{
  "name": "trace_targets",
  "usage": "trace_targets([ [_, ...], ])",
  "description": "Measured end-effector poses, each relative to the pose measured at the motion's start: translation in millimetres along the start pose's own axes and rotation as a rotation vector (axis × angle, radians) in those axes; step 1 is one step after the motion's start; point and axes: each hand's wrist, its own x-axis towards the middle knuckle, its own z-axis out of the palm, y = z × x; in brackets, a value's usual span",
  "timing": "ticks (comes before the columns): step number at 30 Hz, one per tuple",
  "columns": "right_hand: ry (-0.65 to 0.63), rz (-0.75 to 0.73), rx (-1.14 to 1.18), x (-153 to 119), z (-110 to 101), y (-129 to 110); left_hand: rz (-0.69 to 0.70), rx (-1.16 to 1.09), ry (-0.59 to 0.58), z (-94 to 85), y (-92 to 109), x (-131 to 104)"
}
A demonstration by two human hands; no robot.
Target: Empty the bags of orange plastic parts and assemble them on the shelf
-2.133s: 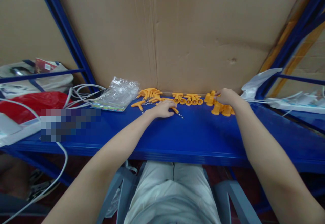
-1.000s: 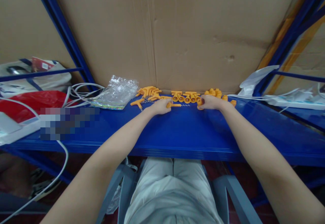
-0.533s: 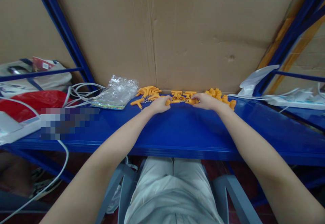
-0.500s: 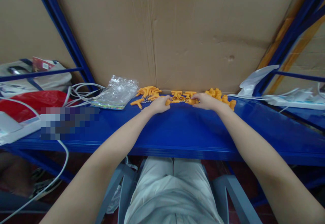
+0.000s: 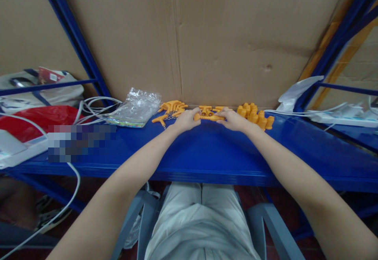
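Note:
At the back of the table my left hand (image 5: 189,120) is closed on the left end of an orange plastic piece (image 5: 212,117). The fingers of my right hand (image 5: 234,120) pinch the same piece at its right end. It lies level between the two hands; its exact shape is partly covered by fingers. Just behind are more orange T-shaped parts (image 5: 205,108), some with round ends facing me. Left of my left hand lies a pile of orange T-shaped handles (image 5: 173,106) with small metal chains. Orange ribbed cylinders (image 5: 253,115) are grouped beside my right hand.
A clear plastic bag (image 5: 137,106) lies left of the handles, near white cables (image 5: 97,106) and a red bag (image 5: 44,120). Cardboard (image 5: 206,39) walls off the back of the blue table (image 5: 212,153). White power strips (image 5: 345,117) lie at the right, by blue posts.
My right hand has shifted left, away from the cylinders and closer to my left hand. The orange piece between the hands now shows as one straight length. My left hand has barely moved.

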Motion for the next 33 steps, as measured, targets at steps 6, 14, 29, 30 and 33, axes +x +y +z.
trace_targets([
  [6, 0.064, -0.024, 0.117, 3.2, 8.2, 5.2, -0.04, -0.053, 0.017, 2.5, -11.7, 2.1],
  [14, 0.136, 0.04, 0.671, 8.6, 21.2, 26.5, -0.033, -0.138, 0.09, 6.6, -19.7, 3.6],
  [29, -0.039, 0.325, 1.107, 0.5, 4.6, 7.7, -0.007, -0.169, 0.146, 10.6, -21.1, 4.0],
  [30, -0.063, 0.307, 1.111, -0.3, 3.7, 9.5, -0.005, -0.169, 0.146, 10.8, -21.6, 4.1],
  [33, -0.086, 0.281, 1.109, -0.8, 4.3, 14.9, -0.002, -0.159, 0.149, 10.4, -22.0, 3.6],
])
